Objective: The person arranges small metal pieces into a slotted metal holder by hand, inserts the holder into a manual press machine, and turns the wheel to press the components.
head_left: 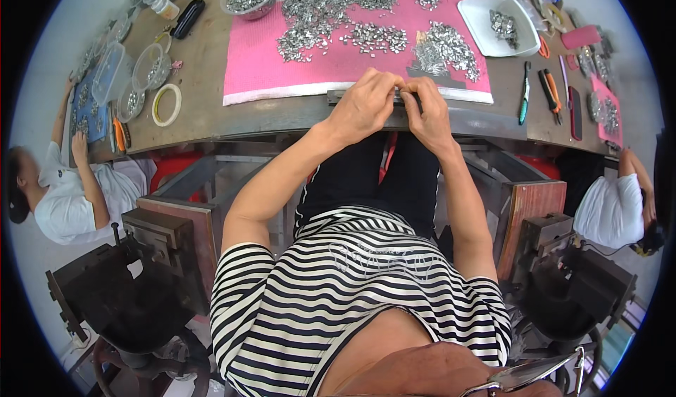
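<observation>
At the table's front edge, my left hand [367, 101] and my right hand [427, 112] meet, their fingertips pinched close together. Whatever lies between the fingers is too small or hidden to make out. Both hands are over a dark metal bar [335, 97] set along the edge. Just beyond them spreads a pink mat [253, 62] with a white front border. Piles of small silvery metal pieces [310, 13] cover its middle. Nearer my right hand sit another heap of metal pieces [452, 46] and a bunch of thin metal pins [427, 60].
A clear tub [271, 5] of metal pieces and a white tray [473, 25] flank the piles. Pliers [551, 94], a toothbrush [524, 94] and a phone [576, 114] lie right; a tape roll [166, 107] lies left. Co-workers sit on both sides.
</observation>
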Action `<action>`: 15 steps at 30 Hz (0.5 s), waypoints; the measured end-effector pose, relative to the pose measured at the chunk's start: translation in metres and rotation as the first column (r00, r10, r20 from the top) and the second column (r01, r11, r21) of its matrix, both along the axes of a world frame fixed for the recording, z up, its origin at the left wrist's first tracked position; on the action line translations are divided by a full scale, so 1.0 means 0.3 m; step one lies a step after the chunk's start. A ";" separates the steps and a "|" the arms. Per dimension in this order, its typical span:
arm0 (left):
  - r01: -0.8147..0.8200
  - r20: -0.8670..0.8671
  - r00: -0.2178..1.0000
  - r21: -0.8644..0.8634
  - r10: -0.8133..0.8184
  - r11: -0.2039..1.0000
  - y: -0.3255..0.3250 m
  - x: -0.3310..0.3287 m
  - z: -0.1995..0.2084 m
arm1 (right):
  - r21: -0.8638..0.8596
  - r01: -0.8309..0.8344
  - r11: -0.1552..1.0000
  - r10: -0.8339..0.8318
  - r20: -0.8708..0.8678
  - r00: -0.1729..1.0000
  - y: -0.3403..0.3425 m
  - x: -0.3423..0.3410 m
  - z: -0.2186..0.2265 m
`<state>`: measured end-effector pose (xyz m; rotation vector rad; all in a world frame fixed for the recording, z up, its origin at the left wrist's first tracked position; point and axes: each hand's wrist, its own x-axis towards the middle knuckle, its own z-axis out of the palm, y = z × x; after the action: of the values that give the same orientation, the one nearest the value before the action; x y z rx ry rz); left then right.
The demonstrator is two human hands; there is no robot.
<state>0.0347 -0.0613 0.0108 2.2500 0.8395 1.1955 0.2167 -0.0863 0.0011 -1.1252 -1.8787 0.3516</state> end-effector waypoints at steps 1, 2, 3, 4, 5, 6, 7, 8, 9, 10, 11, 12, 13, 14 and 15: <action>0.005 -0.037 0.999 0.067 -0.002 0.998 -0.004 0.001 -0.002 | 0.000 0.000 1.000 0.000 0.000 1.000 -0.001 0.000 -0.001; 0.012 -0.074 0.997 0.135 -0.002 0.991 -0.007 0.003 -0.004 | 0.006 0.006 1.000 -0.006 0.001 1.000 -0.003 0.000 -0.001; 0.012 -0.074 0.997 0.136 -0.002 0.991 -0.013 0.004 -0.006 | 0.012 0.012 1.000 -0.012 0.003 1.000 -0.005 0.000 -0.001; -0.001 -0.085 0.996 0.174 0.016 0.985 -0.022 0.004 -0.007 | 0.013 0.012 1.000 -0.012 0.003 1.000 -0.006 -0.002 -0.002; -0.013 -0.094 0.995 0.212 0.034 0.977 -0.026 0.006 -0.009 | 0.067 0.021 0.998 -0.024 0.050 0.998 -0.007 -0.004 -0.001; -0.013 -0.093 0.995 0.214 0.033 0.977 -0.027 0.005 -0.018 | 0.121 0.027 0.992 -0.038 0.095 0.995 -0.008 -0.006 0.000; -0.028 -0.083 0.995 0.222 0.048 0.975 -0.028 0.001 -0.030 | 0.124 0.027 0.992 -0.039 0.096 0.995 -0.011 -0.009 0.003; -0.043 -0.073 0.995 0.229 0.061 0.972 -0.027 -0.002 -0.028 | 0.178 0.035 0.983 -0.063 0.150 0.987 -0.016 -0.013 0.005; -0.042 -0.072 0.996 0.231 0.060 0.972 -0.026 -0.004 -0.025 | 0.231 0.040 0.972 -0.089 0.202 0.975 -0.019 -0.015 0.006; -0.051 -0.026 0.998 0.141 0.055 0.989 -0.023 -0.005 -0.018 | 0.233 0.042 0.972 -0.090 0.203 0.975 -0.019 -0.014 0.006; -0.054 0.021 0.998 0.048 0.053 0.997 -0.021 -0.007 -0.008 | 0.263 0.038 0.964 -0.097 0.215 0.972 -0.022 -0.013 0.004; -0.052 0.022 0.998 0.049 0.051 0.997 -0.011 -0.006 0.001 | 0.293 0.034 0.956 -0.104 0.228 0.968 -0.024 -0.012 0.002; -0.080 0.008 0.997 0.044 0.080 0.996 0.010 -0.004 0.008 | 0.294 0.036 0.955 -0.107 0.229 0.968 -0.026 -0.013 0.001; -0.111 -0.007 0.994 0.039 0.111 0.993 0.033 -0.003 0.007 | 0.304 0.036 0.952 -0.109 0.227 0.968 -0.028 -0.019 -0.002; -0.108 -0.021 0.994 0.064 0.110 0.992 0.063 0.007 0.002 | 0.315 0.036 0.948 -0.111 0.225 0.968 -0.030 -0.024 -0.002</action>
<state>0.0368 -0.0424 0.0115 2.2988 0.9579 1.2612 0.2094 -0.0952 0.0004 -1.0544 -2.0092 -0.1280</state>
